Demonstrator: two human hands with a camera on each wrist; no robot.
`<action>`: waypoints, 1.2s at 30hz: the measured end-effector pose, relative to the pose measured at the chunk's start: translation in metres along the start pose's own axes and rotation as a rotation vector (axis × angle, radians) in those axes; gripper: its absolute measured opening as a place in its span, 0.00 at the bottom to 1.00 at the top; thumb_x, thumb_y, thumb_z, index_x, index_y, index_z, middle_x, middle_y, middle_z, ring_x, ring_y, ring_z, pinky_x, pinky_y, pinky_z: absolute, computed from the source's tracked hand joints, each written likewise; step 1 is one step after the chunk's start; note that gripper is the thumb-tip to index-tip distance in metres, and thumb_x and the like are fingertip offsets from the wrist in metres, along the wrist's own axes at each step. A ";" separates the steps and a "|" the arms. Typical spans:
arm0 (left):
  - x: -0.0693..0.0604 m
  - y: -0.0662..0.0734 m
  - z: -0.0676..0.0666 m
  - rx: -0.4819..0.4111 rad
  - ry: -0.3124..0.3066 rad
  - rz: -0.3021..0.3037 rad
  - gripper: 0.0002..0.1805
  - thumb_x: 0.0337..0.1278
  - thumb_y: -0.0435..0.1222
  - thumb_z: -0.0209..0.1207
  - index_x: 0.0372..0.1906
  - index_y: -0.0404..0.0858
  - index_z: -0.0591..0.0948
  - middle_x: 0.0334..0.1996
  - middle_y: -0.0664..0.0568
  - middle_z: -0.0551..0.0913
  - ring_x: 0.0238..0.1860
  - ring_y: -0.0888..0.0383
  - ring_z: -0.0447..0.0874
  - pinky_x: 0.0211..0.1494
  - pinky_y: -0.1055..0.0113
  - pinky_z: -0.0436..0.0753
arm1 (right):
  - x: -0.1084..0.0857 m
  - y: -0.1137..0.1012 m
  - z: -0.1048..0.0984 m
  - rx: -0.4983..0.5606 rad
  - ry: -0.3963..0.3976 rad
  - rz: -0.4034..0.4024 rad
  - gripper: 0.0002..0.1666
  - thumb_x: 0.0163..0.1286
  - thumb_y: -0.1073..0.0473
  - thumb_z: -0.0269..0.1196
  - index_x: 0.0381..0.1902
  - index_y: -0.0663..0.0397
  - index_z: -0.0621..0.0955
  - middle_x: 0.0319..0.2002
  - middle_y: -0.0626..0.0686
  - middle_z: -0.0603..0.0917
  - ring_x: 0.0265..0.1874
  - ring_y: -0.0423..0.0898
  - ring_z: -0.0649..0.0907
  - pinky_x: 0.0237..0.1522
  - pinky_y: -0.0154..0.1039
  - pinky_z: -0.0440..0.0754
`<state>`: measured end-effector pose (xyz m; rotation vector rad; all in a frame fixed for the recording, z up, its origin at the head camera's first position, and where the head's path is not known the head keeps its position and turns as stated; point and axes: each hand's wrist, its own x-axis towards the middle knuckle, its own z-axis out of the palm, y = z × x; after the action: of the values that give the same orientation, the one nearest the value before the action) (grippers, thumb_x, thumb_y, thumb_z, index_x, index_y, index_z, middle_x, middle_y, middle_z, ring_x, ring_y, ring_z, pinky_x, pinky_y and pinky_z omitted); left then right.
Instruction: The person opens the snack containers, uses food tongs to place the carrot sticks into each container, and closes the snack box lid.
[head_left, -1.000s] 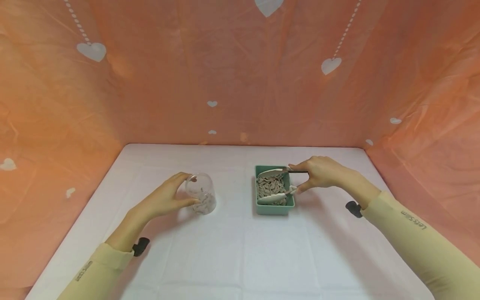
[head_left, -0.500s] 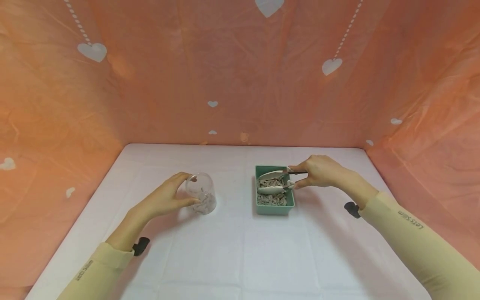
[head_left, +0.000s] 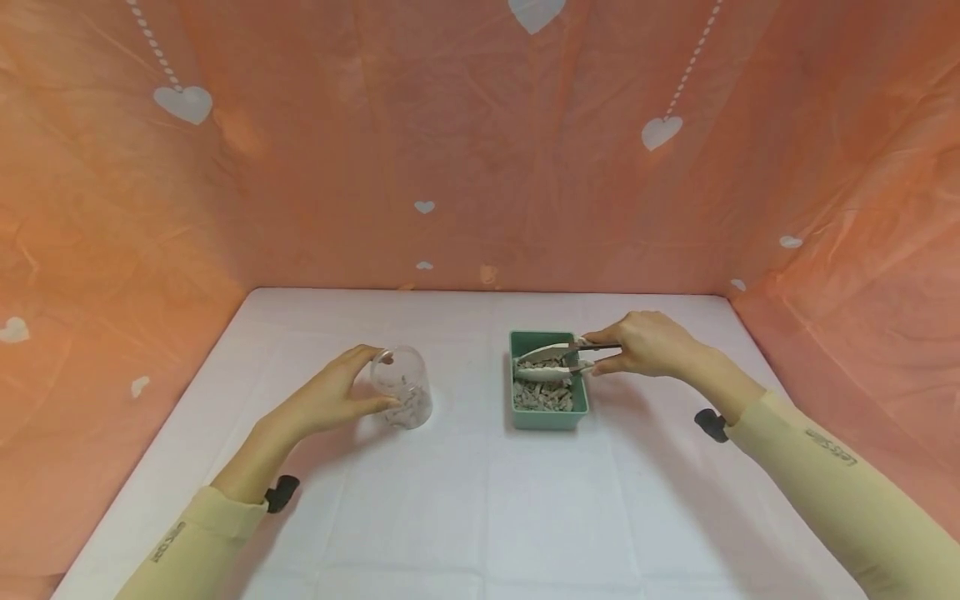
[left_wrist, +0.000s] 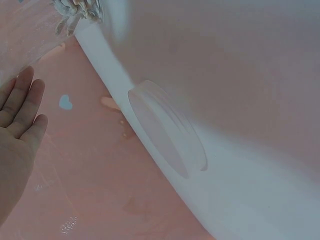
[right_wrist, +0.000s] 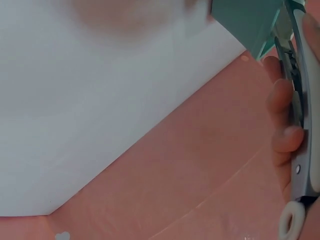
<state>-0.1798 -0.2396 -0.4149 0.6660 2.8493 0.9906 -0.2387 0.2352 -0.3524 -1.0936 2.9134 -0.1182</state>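
My left hand (head_left: 322, 404) holds a clear jar (head_left: 415, 398) between thumb and fingers, upright on the white table. Grey strip-like pieces lie in its lower part. To the right, a green rectangular tub (head_left: 550, 421) contains many similar grey pieces (head_left: 542, 398). My right hand (head_left: 647, 343) grips a pair of tongs (head_left: 546, 374), whose pale tips reach into the tub and stand a little apart. Whether a piece sits between the tips cannot be made out. The right wrist view shows fingers curled round the tongs' handle (right_wrist: 306, 145).
A clear round lid-like disc (left_wrist: 167, 131) lies on the table in the left wrist view. The white tabletop (head_left: 480, 500) meets an orange-pink sheet (head_left: 480, 150) with white hearts at the back and both sides.
The near arm of the tongs has swung toward the far arm, narrowing the gap between the tips inside the tub. The left hand and the jar have stayed in place.
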 end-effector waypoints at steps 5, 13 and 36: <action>0.000 0.002 0.001 0.000 0.002 -0.004 0.38 0.59 0.50 0.74 0.67 0.33 0.75 0.65 0.41 0.78 0.70 0.38 0.72 0.73 0.37 0.70 | -0.006 0.000 -0.001 0.000 0.032 -0.005 0.30 0.59 0.42 0.77 0.57 0.46 0.89 0.38 0.52 0.92 0.24 0.41 0.82 0.33 0.53 0.85; 0.000 0.004 0.001 0.008 -0.001 -0.006 0.39 0.59 0.51 0.74 0.67 0.34 0.75 0.65 0.41 0.78 0.69 0.38 0.72 0.73 0.37 0.70 | -0.011 -0.001 -0.005 0.010 0.051 -0.017 0.30 0.60 0.41 0.77 0.57 0.46 0.89 0.37 0.51 0.92 0.23 0.39 0.80 0.32 0.51 0.85; -0.001 0.006 -0.001 0.018 -0.007 -0.009 0.38 0.59 0.52 0.73 0.67 0.34 0.75 0.65 0.40 0.78 0.70 0.37 0.72 0.73 0.36 0.69 | -0.027 0.000 -0.027 0.080 0.202 -0.047 0.26 0.58 0.49 0.80 0.52 0.53 0.90 0.32 0.49 0.91 0.19 0.37 0.71 0.25 0.40 0.73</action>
<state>-0.1769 -0.2361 -0.4111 0.6562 2.8561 0.9601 -0.2197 0.2546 -0.3259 -1.2033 3.0263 -0.3634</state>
